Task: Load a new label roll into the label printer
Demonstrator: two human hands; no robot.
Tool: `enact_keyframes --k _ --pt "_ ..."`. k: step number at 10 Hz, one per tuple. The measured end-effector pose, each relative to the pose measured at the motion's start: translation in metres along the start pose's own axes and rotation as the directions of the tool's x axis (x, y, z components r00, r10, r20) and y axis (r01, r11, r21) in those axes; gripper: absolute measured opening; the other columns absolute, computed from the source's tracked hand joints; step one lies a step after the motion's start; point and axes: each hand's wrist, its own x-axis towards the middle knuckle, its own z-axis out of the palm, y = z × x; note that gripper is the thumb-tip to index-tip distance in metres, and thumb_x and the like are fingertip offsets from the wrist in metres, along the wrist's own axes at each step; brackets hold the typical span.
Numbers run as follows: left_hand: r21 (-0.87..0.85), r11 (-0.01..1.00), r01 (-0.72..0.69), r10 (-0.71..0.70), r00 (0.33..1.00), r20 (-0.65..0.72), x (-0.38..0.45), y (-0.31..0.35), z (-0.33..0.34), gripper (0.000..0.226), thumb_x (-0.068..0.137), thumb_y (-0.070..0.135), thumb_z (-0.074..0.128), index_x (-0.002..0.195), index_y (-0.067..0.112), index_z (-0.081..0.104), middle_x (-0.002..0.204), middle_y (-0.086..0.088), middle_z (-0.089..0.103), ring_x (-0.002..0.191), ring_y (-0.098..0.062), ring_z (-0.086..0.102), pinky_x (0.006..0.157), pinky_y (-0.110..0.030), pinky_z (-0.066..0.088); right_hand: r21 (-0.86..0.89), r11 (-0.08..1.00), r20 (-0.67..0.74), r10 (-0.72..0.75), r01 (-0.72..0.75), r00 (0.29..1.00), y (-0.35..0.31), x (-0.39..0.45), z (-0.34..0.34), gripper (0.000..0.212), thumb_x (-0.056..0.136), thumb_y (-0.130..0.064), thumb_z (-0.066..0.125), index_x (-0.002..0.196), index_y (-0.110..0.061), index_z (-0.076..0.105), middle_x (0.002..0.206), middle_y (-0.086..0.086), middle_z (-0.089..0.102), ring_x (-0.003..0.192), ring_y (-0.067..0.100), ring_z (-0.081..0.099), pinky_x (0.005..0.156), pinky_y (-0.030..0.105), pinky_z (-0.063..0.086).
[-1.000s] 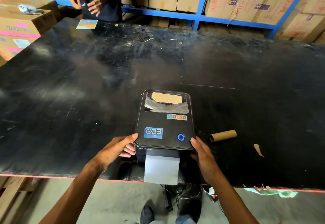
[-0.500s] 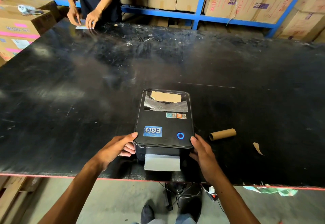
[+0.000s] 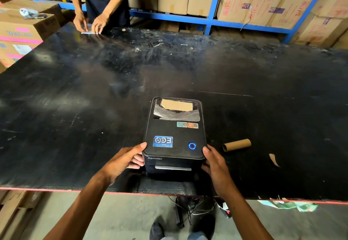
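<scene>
Label printer (image 3: 174, 138) sits on the black table (image 3: 75, 107), near the table's front edge, lid closed. Blue ring light (image 3: 192, 146) lit on the lid's front right corner. A strip of label stock (image 3: 172, 167) shows flush in the printer's front slot — very little protrudes. The lid window (image 3: 176, 109) is partly covered with a brown patch and crinkled film, so the roll inside cannot be judged from here.

Left hand (image 3: 123, 161) grasps the printer's front left corner: thumb on the lid edge, fingers wrapped on the side below. Right hand (image 3: 214, 164) grasps the front right corner the same way. Both are clasped on the housing, neither holds anything else.

Empty cardboard core (image 3: 236, 145) lies on the table to the right of the printer, apart from it; a brown paper scrap (image 3: 274, 159) lies further right. Another person's hands (image 3: 90, 24) work at the far table edge, well away from the printer.

Judgement: loading looks essentially complete — the step in hand appears to be seating the lid and checking the feed.

To do it well:
- press evenly on both front corners so both latches catch, not one side only;
- keep the fingers clear of the slot so the stock is not creased or blocked;
- hold the housing steady, since it sits close to the table edge;
- confirm the strip lies straight in the slot, with no skew.
</scene>
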Motion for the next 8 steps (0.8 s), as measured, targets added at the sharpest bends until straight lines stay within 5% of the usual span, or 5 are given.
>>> enact_keyframes --k 2,5,7,8 --pt "0.001 1.000 0.012 -0.012 1.000 -0.021 -0.001 0.000 0.001 0.061 0.059 0.077 0.053 0.066 0.022 0.077 0.072 0.000 0.076 0.082 -0.020 0.071 0.084 -0.036 0.056 0.000 1.000 -0.018 -0.025 0.025 1.000 0.001 -0.002 0.002 0.049 0.078 -0.048 0.056 0.122 -0.027 0.057 0.119 -0.002 0.066 0.108 0.011 0.063 0.093 0.033 0.052" --pt "0.013 1.000 0.009 -0.008 1.000 -0.018 -0.004 0.002 0.002 0.070 0.052 0.088 0.053 0.070 0.024 0.077 0.074 0.002 0.076 0.080 -0.016 0.072 0.081 -0.033 0.057 0.002 1.000 -0.070 -0.025 0.025 0.997 0.000 -0.004 0.005 0.044 0.093 -0.028 0.050 0.133 -0.010 0.050 0.128 0.010 0.062 0.118 0.021 0.059 0.105 0.048 0.045" --pt "-0.007 1.000 0.030 -0.031 0.996 -0.080 -0.007 0.007 0.006 0.067 0.067 0.076 0.050 0.077 0.015 0.077 0.080 -0.005 0.077 0.086 -0.023 0.071 0.083 -0.037 0.056 0.014 0.998 -0.027 -0.062 0.062 0.998 0.003 -0.009 -0.003 0.043 0.091 -0.030 0.050 0.129 -0.013 0.055 0.126 0.007 0.064 0.115 0.017 0.061 0.103 0.041 0.048" --pt "-0.132 0.991 0.015 -0.048 0.966 -0.256 -0.025 -0.016 0.010 0.071 0.062 0.077 0.056 0.084 0.012 0.076 0.083 -0.009 0.078 0.088 -0.029 0.071 0.078 -0.038 0.054 -0.054 0.990 -0.287 -0.137 0.127 0.948 0.017 -0.012 -0.009 0.021 0.094 -0.014 0.050 0.106 -0.015 0.067 0.121 0.018 0.065 0.113 0.032 0.060 0.107 0.054 0.040"
